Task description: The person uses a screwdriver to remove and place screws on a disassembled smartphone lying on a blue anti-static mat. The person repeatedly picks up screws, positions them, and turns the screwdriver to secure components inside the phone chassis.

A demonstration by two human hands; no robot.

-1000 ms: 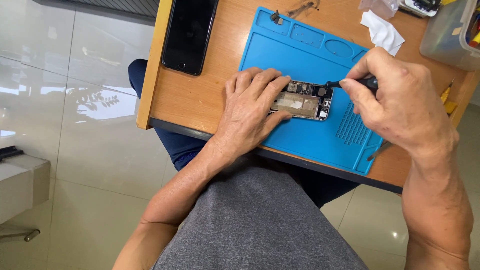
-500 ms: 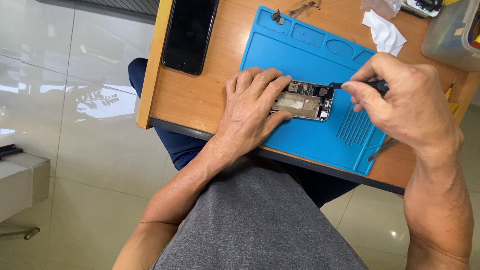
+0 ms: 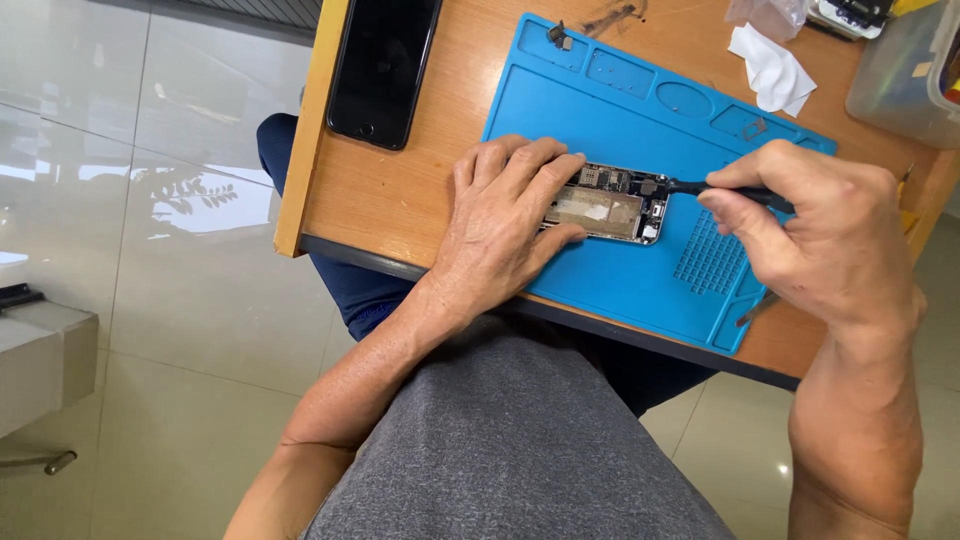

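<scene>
An opened phone body [image 3: 612, 205] with its circuit board showing lies on a blue repair mat [image 3: 600, 110]. My left hand [image 3: 505, 220] presses down on the phone's left half, fingers spread over it. My right hand [image 3: 815, 235] grips a thin black tool [image 3: 735, 192] whose tip touches the phone's upper right corner. Part of the tool is hidden inside my fingers.
A black phone screen panel [image 3: 385, 65] lies on the wooden desk [image 3: 400, 190] left of the mat. A crumpled white wipe [image 3: 770, 70] and a clear plastic box [image 3: 900, 70] sit at the back right. Small parts [image 3: 556, 35] rest in the mat's top compartments. The desk's front edge is close to my lap.
My right hand and the tool have shifted slightly on the phone's right end. My left hand stays on the phone.
</scene>
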